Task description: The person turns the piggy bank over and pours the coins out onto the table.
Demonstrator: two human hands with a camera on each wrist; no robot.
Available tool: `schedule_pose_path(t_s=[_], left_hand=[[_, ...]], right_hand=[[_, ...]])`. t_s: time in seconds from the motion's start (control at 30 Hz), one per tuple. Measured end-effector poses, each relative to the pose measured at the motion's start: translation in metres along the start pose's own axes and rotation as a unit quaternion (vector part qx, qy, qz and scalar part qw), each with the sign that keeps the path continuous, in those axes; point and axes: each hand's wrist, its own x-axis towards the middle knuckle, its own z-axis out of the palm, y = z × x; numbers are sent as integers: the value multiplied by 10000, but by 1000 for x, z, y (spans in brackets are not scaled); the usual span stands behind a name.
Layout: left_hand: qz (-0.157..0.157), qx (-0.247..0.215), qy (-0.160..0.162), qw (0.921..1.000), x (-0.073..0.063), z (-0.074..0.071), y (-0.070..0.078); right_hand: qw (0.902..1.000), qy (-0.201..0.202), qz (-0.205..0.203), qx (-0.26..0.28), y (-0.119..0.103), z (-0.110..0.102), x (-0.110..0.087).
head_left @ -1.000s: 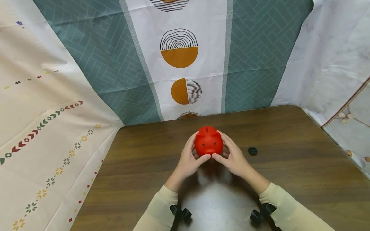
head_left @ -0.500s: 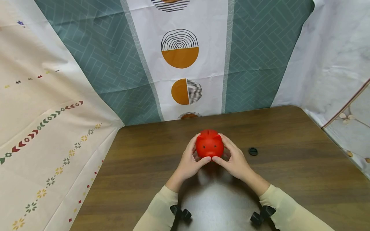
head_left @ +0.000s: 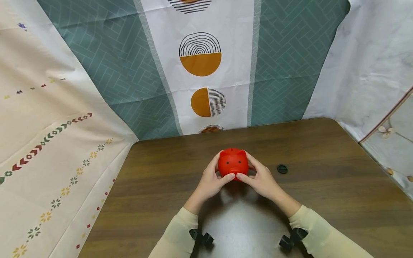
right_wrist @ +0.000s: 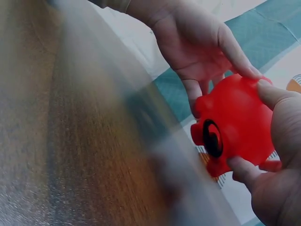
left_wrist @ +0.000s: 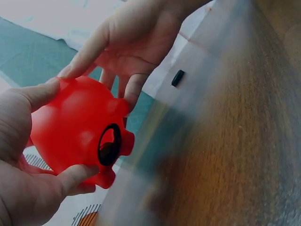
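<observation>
Hands: left hand (head_left: pixel 211 179) and right hand (head_left: pixel 262 178) are both clasping the round red plastic piggy bank (head_left: pixel 233 163), fingers curled around its sides and thumbs meeting under its snout.
Bank position: piggy bank is sitting at the centre of the dark brown wooden table (head_left: pixel 338 200), face toward the person; the wrist views are showing it held just above the tabletop, not resting on it.
Stopper: small round black plug (head_left: pixel 282 168) is lying on the table at 3 o'clock from the bank, near the right hand but apart from it.
Progress: underside opening is standing unplugged, so, as a judgement, the plug is already out and refitting it is what is left; neither hand is reaching for it yet.
Head view only: cream sleeves (head_left: pixel 322 233), patterned cloths hanging at 12 o'clock, and the bank's eyes and ears are showing here alone.
Left wrist view only: black-ringed hole (left_wrist: pixel 109 144) in the belly is showing, with the left thumb and a lower finger pinching the red body (left_wrist: pixel 70 127) and the right hand's (left_wrist: pixel 136 44) fingers cupping its far side.
Right wrist view only: same hole (right_wrist: pixel 212 138) is appearing from the opposite side, with the left hand (right_wrist: pixel 197 47) spreading behind the bank.
Inside of bank: cannot tell whether anything is in it.
</observation>
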Motion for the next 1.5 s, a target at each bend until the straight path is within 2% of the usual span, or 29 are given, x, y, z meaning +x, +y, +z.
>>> schedule_pose_path(t_s=[0.1,0.23,0.3,0.37,0.5,0.6,0.67,0.8,0.87,0.97,1.03,1.17,1.23,1.4,1.5], left_hand=[[44,14,-29,10000,1,0,-3],[456,-123,10,9989,6,2,-13],[520,-227,29,9984,7,2,-16],[416,-212,4,9989,7,1,-16],[-40,-31,-126,9999,2,-1,-7],[-131,20,-159,9998,1,-1,-4],[-147,-3,-113,9998,2,0,-8],[-134,-61,-43,9999,6,2,-30],[-140,-74,-78,9998,6,2,-28],[-182,-78,-165,9997,3,0,-15],[-1,-132,-194,9997,2,0,-7],[671,-169,66,9976,7,2,-22],[795,-211,173,9965,10,4,-30],[310,-206,174,9992,11,7,-44],[223,-160,149,9995,11,8,-44]], right_hand=[[10000,-5,-6,-61,14,0,3],[9967,264,-657,-400,24,-2,6],[9955,316,-776,-434,22,-3,6],[9974,221,-615,-317,17,-3,5],[10000,-14,30,-41,2,-2,1],[9999,-14,98,-50,-8,-2,-1],[9999,-24,88,-63,-10,-2,-2],[9999,-63,105,-118,-8,-1,-2],[9999,-48,81,-113,3,-1,0],[9999,-3,37,-127,19,-1,3],[9996,100,-187,-212,28,-1,4],[9940,380,-885,-510,26,-2,4],[9926,452,-977,-556,25,-3,5],[9989,214,-367,-213,31,-2,5],[9996,171,-204,-114,32,-2,5]])
